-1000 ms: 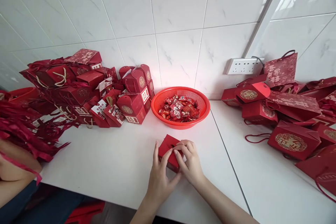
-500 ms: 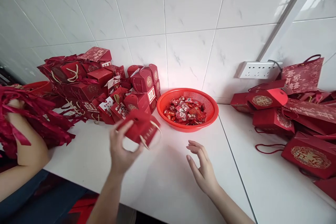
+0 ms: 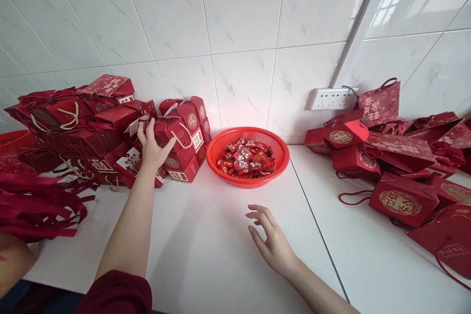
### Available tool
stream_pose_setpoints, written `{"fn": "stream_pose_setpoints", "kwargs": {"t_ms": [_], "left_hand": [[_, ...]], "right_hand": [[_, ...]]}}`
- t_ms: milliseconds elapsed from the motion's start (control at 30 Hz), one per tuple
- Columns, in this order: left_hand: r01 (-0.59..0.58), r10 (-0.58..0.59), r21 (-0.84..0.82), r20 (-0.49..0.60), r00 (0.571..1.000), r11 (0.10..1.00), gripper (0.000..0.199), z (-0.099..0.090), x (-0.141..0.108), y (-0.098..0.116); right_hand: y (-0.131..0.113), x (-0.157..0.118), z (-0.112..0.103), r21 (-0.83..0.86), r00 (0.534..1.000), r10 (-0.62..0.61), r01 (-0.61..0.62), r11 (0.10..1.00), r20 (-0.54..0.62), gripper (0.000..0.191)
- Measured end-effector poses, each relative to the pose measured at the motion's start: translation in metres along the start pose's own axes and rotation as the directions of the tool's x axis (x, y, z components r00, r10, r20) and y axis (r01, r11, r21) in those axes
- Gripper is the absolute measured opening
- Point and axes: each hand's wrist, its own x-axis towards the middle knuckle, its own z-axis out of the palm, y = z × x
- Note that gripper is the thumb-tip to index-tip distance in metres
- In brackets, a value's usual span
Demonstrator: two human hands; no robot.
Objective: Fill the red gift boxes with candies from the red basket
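My left hand (image 3: 153, 149) reaches into the stack on the left, its thumb and fingers around a red gift box (image 3: 179, 130) with a cream rope handle. That box rests on top of other red boxes (image 3: 184, 169) with gold and white prints. My right hand (image 3: 270, 240) hovers over the white table, fingers apart and holding nothing. Just beyond it stands a red plastic basket (image 3: 247, 182), where small wrapped sweets (image 3: 245, 158) in red and white are heaped.
More red boxes and bags (image 3: 397, 201) are piled at the right. A white power strip (image 3: 333, 99) is fixed to the tiled wall. At the left edge are another person's arm (image 3: 14, 260) and dark red ribbons (image 3: 40, 206). A seam (image 3: 316, 221) runs across the table.
My left hand has carried the red gift box from above the table to the stack's top, left and away from me. My right hand stays open. The view has turned rightward.
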Motion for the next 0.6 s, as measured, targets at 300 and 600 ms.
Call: {"fn": "stream_pose_setpoints", "kwargs": {"t_ms": [300, 600], "left_hand": [[0.161, -0.176, -0.098, -0.172, 0.969, 0.982, 0.129, 0.039, -0.047, 0.006], [0.207, -0.217, -0.066, -0.370, 0.903, 0.976, 0.105, 0.071, -0.055, 0.006]], "right_hand": [[0.000, -0.001, 0.002, 0.019, 0.999, 0.012, -0.013, 1.000, 0.051, 0.023], [0.001, 0.002, 0.001, -0.001, 0.999, 0.006, -0.006, 1.000, 0.032, 0.025]]}}
